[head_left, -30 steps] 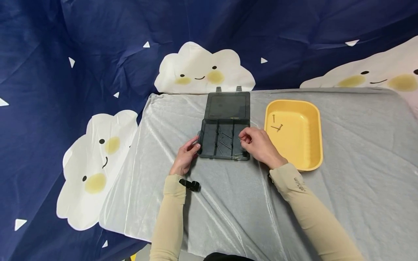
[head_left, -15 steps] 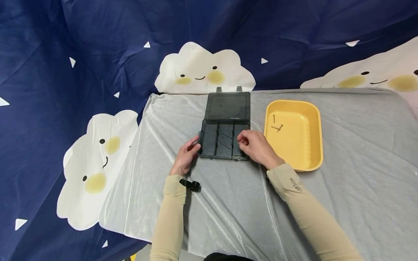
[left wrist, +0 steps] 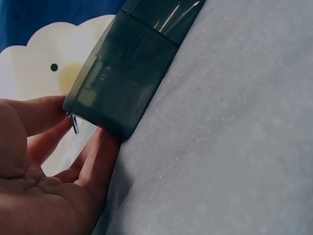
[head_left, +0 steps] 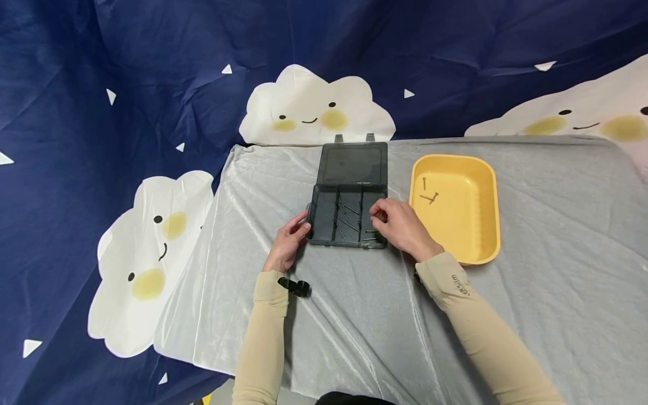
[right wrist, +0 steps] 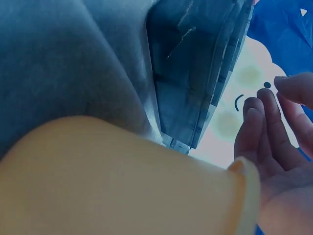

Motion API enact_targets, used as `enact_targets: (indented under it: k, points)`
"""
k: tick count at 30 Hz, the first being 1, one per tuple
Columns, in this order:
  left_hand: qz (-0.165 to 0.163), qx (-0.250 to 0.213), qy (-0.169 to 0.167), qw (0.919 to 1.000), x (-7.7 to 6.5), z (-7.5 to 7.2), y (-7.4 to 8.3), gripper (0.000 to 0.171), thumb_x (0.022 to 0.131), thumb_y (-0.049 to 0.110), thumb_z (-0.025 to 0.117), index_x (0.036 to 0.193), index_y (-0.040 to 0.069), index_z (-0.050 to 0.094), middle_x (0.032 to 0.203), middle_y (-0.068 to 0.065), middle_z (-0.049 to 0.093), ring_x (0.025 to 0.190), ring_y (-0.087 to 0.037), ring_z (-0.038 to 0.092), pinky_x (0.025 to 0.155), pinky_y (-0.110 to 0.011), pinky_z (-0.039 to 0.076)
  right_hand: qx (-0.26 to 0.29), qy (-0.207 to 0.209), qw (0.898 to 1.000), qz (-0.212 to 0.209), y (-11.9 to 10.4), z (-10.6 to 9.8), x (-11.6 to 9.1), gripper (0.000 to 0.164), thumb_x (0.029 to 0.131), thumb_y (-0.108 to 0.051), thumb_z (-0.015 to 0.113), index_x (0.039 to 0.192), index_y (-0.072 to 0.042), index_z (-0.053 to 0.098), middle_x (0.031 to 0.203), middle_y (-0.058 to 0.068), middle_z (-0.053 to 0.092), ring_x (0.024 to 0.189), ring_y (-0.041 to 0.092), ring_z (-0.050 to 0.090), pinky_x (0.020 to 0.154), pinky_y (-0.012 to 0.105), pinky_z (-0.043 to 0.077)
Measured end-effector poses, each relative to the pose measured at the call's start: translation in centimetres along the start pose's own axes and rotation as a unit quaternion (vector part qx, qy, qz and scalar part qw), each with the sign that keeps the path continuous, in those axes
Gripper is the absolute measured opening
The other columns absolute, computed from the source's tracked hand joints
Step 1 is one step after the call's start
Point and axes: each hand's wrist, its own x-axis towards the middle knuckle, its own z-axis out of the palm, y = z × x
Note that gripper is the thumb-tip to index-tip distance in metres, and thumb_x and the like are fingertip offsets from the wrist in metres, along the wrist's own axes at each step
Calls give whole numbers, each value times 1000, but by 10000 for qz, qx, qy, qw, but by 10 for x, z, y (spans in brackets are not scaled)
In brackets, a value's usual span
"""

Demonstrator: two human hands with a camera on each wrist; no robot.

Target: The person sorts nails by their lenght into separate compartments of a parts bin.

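Observation:
A dark, see-through compartment box (head_left: 322, 222) lies on the cloth with its lid (head_left: 352, 165) tipped back. My left hand (head_left: 287, 244) grips its left end, thumb at the upper rim and fingers low on the wall, as the left wrist view shows. Several screws (head_left: 351, 210) lie in the middle compartment. A few screws (head_left: 371, 231) show in the right compartment, partly covered by my right hand (head_left: 402, 225). That hand hovers over the right compartment. In the right wrist view its thumb and fingertips (right wrist: 253, 113) are apart, with nothing between them.
To the right stands a yellow tub (head_left: 498, 208), with a few screws (head_left: 424, 184) in its far left part. My right forearm passes over the tub's near left corner. A grey cloth (head_left: 349, 304) covers the table; a dark blue curtain (head_left: 435, 39) hangs behind.
My right hand dipped left and down over the right compartment, then drew back slightly right. A screw it pinched now lies in that compartment. My left hand stays put.

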Motion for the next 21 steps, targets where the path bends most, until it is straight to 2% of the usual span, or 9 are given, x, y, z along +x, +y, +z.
enact_targets:
  k: [11, 17, 21]
  points:
    - [-40, 32, -53, 10000, 1, -1, 1, 41, 97, 13, 59, 137, 21, 57, 120, -6, 57, 106, -14, 54, 88, -28, 44, 50, 255, 9996, -127, -3, -15, 0, 13, 90, -9, 61, 98, -4, 69, 91, 9, 67, 82, 22, 61, 77, 37, 49]
    - [-69, 36, -59, 10000, 0, -1, 1, 41, 97, 13, 59, 137, 21, 57, 120, -6, 57, 106, -14, 53, 89, -29, 43, 116, 456, 9988, -163, -8, -39, 3, 13, 92, -9, 60, 100, -2, 67, 95, 13, 67, 85, 25, 62, 79, 40, 48]
    - [-63, 16, -54, 10000, 1, 0, 0, 41, 96, 13, 60, 136, 21, 57, 117, -5, 58, 104, -14, 54, 88, -28, 44, 19, 762, 9970, -161, -7, -59, 7, 15, 90, -8, 60, 100, 0, 67, 94, 14, 67, 85, 27, 62, 80, 41, 47]
